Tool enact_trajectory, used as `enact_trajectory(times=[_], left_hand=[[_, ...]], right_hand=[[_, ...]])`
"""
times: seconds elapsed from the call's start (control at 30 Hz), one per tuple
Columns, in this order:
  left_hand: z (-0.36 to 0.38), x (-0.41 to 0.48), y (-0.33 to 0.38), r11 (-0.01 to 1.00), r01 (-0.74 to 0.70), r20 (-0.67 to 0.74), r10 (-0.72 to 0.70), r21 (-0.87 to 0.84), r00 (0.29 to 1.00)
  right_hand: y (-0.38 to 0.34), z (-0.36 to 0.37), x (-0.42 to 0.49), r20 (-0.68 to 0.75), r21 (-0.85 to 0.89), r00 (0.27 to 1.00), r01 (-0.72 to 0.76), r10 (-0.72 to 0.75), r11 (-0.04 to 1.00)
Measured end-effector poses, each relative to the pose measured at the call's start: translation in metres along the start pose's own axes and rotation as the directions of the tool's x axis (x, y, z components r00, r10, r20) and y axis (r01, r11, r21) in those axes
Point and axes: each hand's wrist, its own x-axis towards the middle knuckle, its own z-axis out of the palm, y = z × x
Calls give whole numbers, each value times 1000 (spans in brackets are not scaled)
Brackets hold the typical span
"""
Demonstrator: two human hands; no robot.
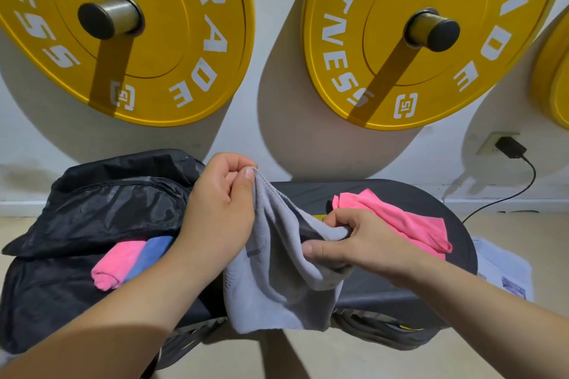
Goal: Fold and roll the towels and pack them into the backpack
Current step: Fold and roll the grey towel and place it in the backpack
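A grey towel [271, 280] hangs crumpled between my hands above the dark bench [385, 286]. My left hand [218, 209] pinches its top corner between thumb and fingers. My right hand [354, 243] grips a bunched edge lower and to the right. The black backpack [92, 212] lies open at the left. Inside it sit a rolled pink towel [114, 264] and a rolled blue towel [151, 255] side by side. A loose pink towel [400, 221] lies crumpled on the bench behind my right hand.
Two yellow weight plates [147, 40] [400, 40] hang on wall pegs above the bench, and a third plate's edge shows at the far right. A black plug [509, 148] with its cable sits in a wall socket at the right. Papers [505, 271] lie on the floor by the bench.
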Motion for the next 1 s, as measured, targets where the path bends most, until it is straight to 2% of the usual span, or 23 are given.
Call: enact_trajectory(times=[0.1, 0.23, 0.37, 0.47, 0.57, 0.63, 0.73, 0.8, 0.87, 0.93, 1.0], left_hand=[[0, -1, -1, 1000, 12, 12, -12, 25, 1000], [-2, 0, -3, 998, 7, 10, -7, 68, 1000], [-3, 3, -11, 995, 9, -1, -9, 104, 1000], [-7, 8, -20, 993, 22, -38, -17, 120, 999], [-12, 13, -21, 989, 31, -62, -23, 144, 998], [-15, 16, -21, 984, 40, -83, -25, 175, 996], [-21, 21, -26, 975, 64, -123, -38, 212, 992], [-26, 24, -31, 968, 95, -141, -63, 232, 988], [-30, 25, -37, 958, 130, -129, -99, 255, 987], [-32, 25, -42, 959, 155, -113, -131, 239, 985], [-33, 25, -42, 962, 163, -97, -145, 218, 985]], right_hand=[[-2, -1, 0, -163, -39, 986, 27, -33, 999], [-2, -8, 2, -214, -84, 976, 31, -48, 996], [14, -18, 9, -333, -290, 942, -65, -37, 955], [24, -33, 10, -432, -298, 902, -150, 7, 943], [30, -43, 7, -443, -277, 894, -201, 60, 940], [31, -47, 4, -461, -201, 883, -200, 88, 959], [25, -55, 3, -456, 138, 873, -125, 175, 982], [18, -60, 0, -395, 363, 901, -28, 181, 931], [15, -63, -5, -291, 509, 947, 33, 136, 860], [12, -66, -10, -188, 521, 980, 43, 66, 852], [12, -70, -14, -169, 406, 986, 54, 16, 912]])
